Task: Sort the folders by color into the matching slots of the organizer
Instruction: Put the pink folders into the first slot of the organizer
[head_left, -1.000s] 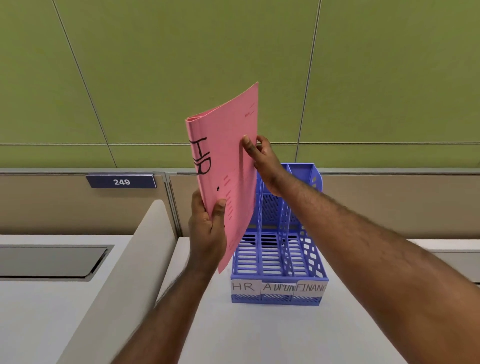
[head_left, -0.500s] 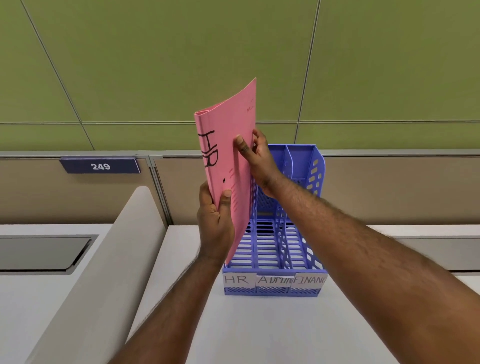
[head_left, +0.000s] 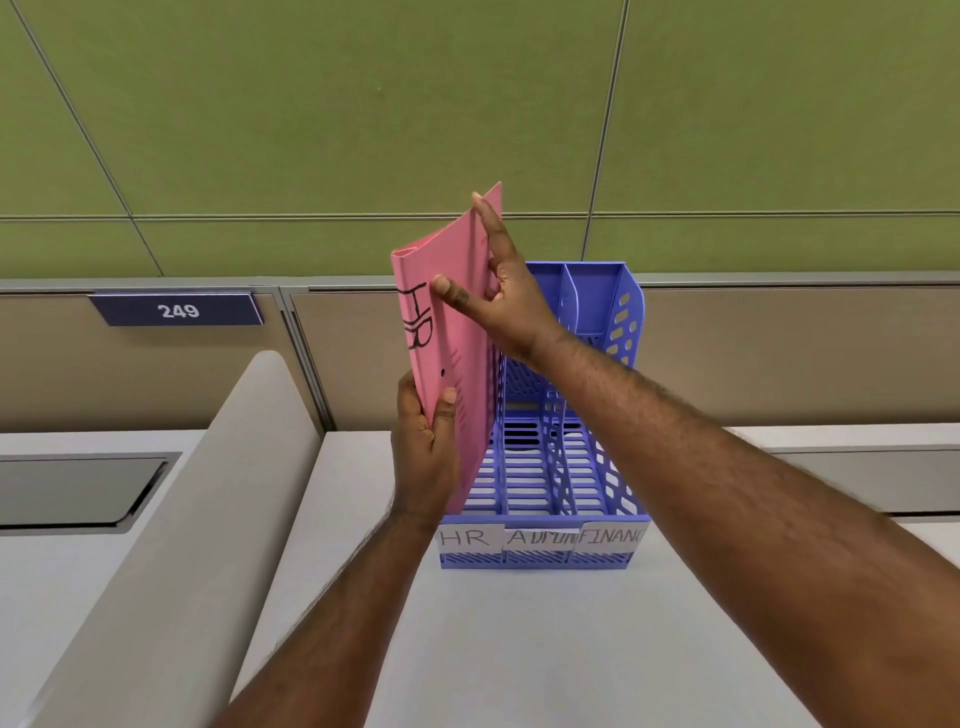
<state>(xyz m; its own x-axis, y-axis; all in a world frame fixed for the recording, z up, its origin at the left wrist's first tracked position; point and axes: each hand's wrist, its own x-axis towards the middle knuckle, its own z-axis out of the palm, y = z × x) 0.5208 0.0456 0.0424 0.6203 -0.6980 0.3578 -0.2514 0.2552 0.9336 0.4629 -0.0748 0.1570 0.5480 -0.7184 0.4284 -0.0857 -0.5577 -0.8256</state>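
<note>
Folder: a pink folder (head_left: 457, 332) marked "HR" in black is held upright, tilted a little, just above and at the left side of the organizer (head_left: 545, 467); its lower corner hangs near the front of the leftmost slot but is not yet down in it.
Left hand: the left hand (head_left: 423, 457) grips the folder's lower edge, thumb on the near face, fingers behind.
Right hand: the right hand (head_left: 498, 296) steadies the upper part, thumb on the near face, index finger straight up along the far edge; it pinches the folder rather than lying flat on it.
Organizer: blue, three slots, standing on the white counter (head_left: 519, 649) against the partition; paper labels (head_left: 540, 538) on the front read HR, ADMIN and FINANCE, the last cut off.
Slots: all three look empty, as far as the openings show.
Done: nothing is filed, as far as can be seen.
In hand: lining the pink folder up with the HR slot.
Left: lower it in and let go; no other folders are in view, so how many remain cannot be told.
</note>
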